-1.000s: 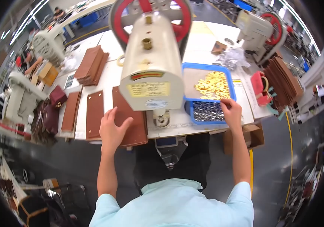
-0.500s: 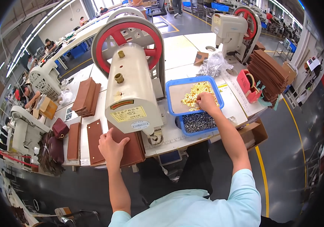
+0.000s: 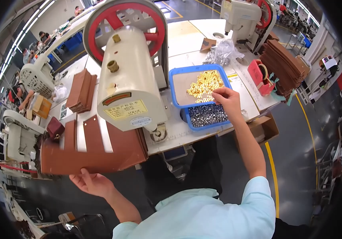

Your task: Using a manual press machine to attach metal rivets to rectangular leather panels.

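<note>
My left hand (image 3: pixel 93 184) grips the near edge of a brown leather panel (image 3: pixel 77 160), thumb on top and fingers underneath. The panel hangs over the table's front edge, slightly blurred. My right hand (image 3: pixel 228 102) is pinched above the near right corner of a blue tray (image 3: pixel 173 85); whatever is between its fingertips is too small to make out. Small gold metal fasteners (image 3: pixel 206 83) lie heaped in that tray. Just below it, a second blue tray (image 3: pixel 208 128) holds small dark silver metal pieces (image 3: pixel 206 115).
A cream press machine (image 3: pixel 133 79) with a red-rimmed wheel stands between my arms. Leather stacks lie left (image 3: pixel 82 91) and far right (image 3: pixel 284 65). A red tape dispenser (image 3: pixel 258 77), a clear plastic bag (image 3: pixel 227 51) and a second machine (image 3: pixel 240 18) stand at right.
My left hand has moved down and left, swinging a leather panel out past the table edge. My right hand has lifted out of the gold fasteners toward the tray's near right corner.
</note>
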`<state>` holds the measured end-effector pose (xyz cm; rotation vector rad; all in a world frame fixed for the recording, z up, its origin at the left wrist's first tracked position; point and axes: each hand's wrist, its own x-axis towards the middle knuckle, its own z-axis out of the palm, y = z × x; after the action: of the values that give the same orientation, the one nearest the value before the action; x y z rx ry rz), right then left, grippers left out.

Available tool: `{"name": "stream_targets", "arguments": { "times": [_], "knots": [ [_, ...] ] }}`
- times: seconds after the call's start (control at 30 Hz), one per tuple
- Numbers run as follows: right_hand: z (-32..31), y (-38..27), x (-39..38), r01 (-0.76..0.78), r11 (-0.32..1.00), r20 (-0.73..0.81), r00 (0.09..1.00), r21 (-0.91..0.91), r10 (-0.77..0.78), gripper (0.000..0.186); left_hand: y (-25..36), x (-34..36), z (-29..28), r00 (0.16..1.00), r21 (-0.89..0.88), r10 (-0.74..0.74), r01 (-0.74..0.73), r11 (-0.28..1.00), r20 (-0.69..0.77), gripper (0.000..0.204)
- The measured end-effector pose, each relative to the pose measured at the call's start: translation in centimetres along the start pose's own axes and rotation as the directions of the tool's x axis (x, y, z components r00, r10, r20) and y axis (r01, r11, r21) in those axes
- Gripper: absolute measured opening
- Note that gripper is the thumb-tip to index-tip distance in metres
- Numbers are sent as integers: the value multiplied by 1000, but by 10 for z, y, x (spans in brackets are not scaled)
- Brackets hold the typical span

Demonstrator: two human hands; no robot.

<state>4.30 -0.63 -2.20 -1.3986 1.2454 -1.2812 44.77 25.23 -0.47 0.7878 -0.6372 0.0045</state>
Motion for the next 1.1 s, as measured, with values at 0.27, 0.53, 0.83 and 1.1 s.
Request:
{"name": "stream_targets", "arguments": {
  "times": [0.27,0.53,0.83,1.1],
  "knots": [
    [7,-46,-96,-263,834,238,958,485,163,16,50,-72,29,867,-4,-84,99,995,491,20],
    [38,-85,-163,491,871,435,788,-18,-435,21,26,-113,75,406,558,-615,263,787,676,41],
    [69,-52,-173,592,802,367,765,-78,-529,20,20,-116,71,284,526,-639,384,759,714,37],
    [72,-54,-169,488,873,366,810,10,-458,17,19,-116,77,319,487,-594,357,798,739,40]
  ]
}}
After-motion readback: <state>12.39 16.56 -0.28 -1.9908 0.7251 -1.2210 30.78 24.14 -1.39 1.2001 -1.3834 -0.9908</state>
